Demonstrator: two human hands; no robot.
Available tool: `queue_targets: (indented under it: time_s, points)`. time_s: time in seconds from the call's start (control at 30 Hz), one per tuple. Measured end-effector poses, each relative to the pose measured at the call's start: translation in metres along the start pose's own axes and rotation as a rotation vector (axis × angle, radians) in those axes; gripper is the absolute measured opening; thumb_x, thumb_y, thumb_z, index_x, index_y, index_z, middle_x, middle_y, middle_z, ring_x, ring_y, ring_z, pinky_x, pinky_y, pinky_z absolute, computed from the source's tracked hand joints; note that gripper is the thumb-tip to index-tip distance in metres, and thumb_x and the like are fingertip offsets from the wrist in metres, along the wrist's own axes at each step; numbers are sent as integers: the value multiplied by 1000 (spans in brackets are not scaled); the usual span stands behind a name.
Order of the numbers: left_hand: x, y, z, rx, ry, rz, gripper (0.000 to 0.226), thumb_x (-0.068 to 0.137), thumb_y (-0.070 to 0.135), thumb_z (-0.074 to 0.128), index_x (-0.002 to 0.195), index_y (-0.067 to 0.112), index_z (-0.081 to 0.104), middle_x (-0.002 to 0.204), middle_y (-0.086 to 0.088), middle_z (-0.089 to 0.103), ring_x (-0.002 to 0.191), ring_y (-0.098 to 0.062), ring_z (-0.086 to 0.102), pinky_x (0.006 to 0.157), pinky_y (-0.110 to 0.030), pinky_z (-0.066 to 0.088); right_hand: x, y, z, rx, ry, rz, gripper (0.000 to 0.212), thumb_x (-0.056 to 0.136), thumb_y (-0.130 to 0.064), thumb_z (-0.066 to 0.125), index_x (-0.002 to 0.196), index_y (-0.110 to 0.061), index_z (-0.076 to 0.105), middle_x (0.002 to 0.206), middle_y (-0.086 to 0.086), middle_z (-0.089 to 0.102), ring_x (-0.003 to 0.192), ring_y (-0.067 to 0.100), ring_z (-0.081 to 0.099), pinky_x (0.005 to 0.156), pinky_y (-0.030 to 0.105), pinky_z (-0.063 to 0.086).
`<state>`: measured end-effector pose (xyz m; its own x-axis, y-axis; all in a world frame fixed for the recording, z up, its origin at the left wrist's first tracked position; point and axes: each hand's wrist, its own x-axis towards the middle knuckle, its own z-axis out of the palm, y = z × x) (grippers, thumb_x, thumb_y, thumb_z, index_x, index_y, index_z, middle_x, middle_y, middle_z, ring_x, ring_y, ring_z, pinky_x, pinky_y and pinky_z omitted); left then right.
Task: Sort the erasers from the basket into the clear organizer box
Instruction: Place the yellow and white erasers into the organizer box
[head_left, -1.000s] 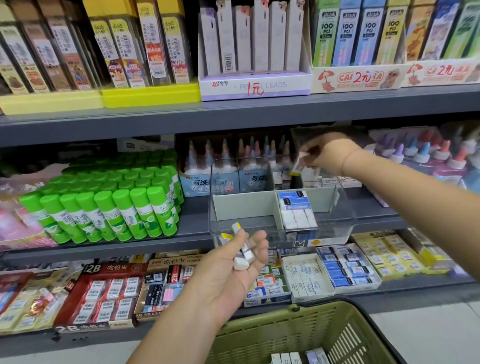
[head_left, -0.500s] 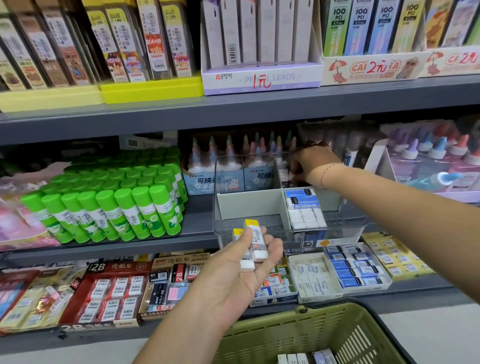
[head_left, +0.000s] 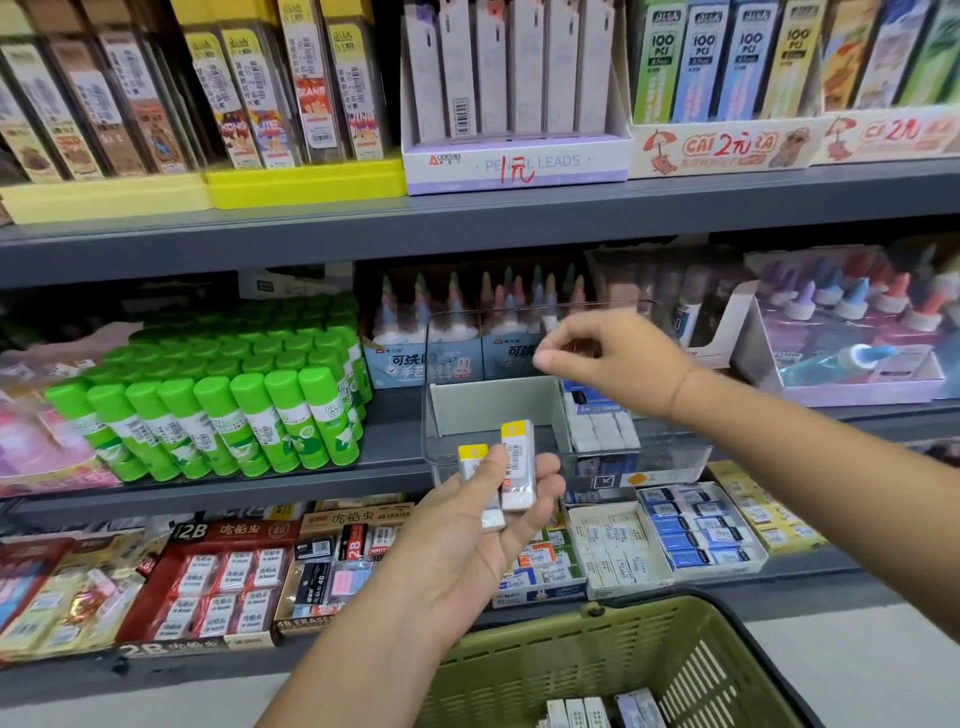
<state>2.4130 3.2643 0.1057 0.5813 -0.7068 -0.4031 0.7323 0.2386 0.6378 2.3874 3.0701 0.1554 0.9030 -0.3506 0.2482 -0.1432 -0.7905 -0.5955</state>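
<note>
- The left hand (head_left: 462, 551) lies palm up just in front of the clear organizer box (head_left: 440, 441). Its fingers cup the two yellow-capped erasers (head_left: 511, 467) and the thumb pins them down.
- The right hand (head_left: 615, 366) hovers over the box, fingers loosely curled, thumb and forefinger tips almost meeting. I can see nothing between them.
- The box sits on the middle shelf (head_left: 384, 441), to the right of the green glue sticks (head_left: 218, 415). A grey divider (head_left: 493, 402) splits it. The right compartment holds a row of blue-and-white erasers (head_left: 597, 423), and the left compartment looks bare from here.
- To my eye, the step in hand is getting this yellow pair into the box. I'd have the right hand come down and pinch one eraser by its long sides, not by the sleeve end.
- Yellow ones probably belong left of the divider, apart from the blue sort.
- Lay each flat, label up, starting from the far wall so later ones line up.
- The left thumb should ease off only as the right hand grips, or the second eraser may slide away.
- More loose erasers (head_left: 597, 713) wait in the green basket (head_left: 571, 644) near the bottom right.
</note>
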Motion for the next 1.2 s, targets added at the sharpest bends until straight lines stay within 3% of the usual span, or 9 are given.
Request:
queue_targets:
  time_s: [0.2,0.4,0.5,0.57,0.63,0.8,0.9,1.07,1.2]
  points:
    - [3,-3,-1,63,88,89,31,93,28,54,113,9,66,109,-8,72,93,-20,65,83,-30,46,-85,-32,43,562,-82,287,33,76,-32,74,95,-10,58,83,1,56,66,2,49,66,16,45]
    - [-2,-7,5,76,-44,150,43,85,33,52,117,7,65,113,-11,70,106,-22,66,90,-31,49,-95,-39,63,852,30,276,12,83,-4,68,87,5,63,75,10,62,63,8,56,61,18,49]
    - [-2,-3,5,359,72,357,22,93,32,51,104,21,67,102,6,74,101,-7,67,91,-28,48,-81,-30,43,912,54,291,12,83,-6,66,90,4,63,73,10,69,63,11,63,57,16,52]
    - [0,1,-3,797,200,574,21,97,39,45,101,33,65,100,19,70,98,8,60,84,-16,44,-61,-16,19,797,108,243,5,83,-6,66,87,-2,65,69,6,70,60,10,65,57,16,54]
    - [4,4,-13,1108,244,750,22,97,39,41,107,36,61,113,21,59,112,7,49,95,-20,41,-35,2,-7,614,218,170,2,83,-5,68,82,-5,66,62,2,68,54,7,63,55,17,53]
    - [19,1,-25,1499,261,727,41,98,43,32,133,29,50,142,21,36,141,2,13,119,-29,0,30,43,-40,-135,176,104,9,76,-18,77,81,-18,70,70,-1,65,59,7,56,58,9,40]
    - [22,-5,-28,1511,201,648,42,98,45,33,134,32,48,143,22,37,142,3,9,119,-28,1,53,51,-34,-356,-3,85,19,77,-20,76,96,-16,74,93,4,71,82,16,62,71,17,40]
    - [24,-6,-29,1407,153,633,39,98,40,39,134,30,50,131,29,36,132,13,7,112,-19,10,71,53,-8,-557,-86,14,21,83,-31,70,102,-22,69,101,2,68,96,24,61,82,24,45]
    - [26,-6,-30,1407,137,618,37,98,40,39,133,32,49,126,34,34,130,15,7,108,-15,8,74,60,9,-607,-108,35,19,84,-33,69,98,-21,65,95,4,63,79,21,50,70,24,38]
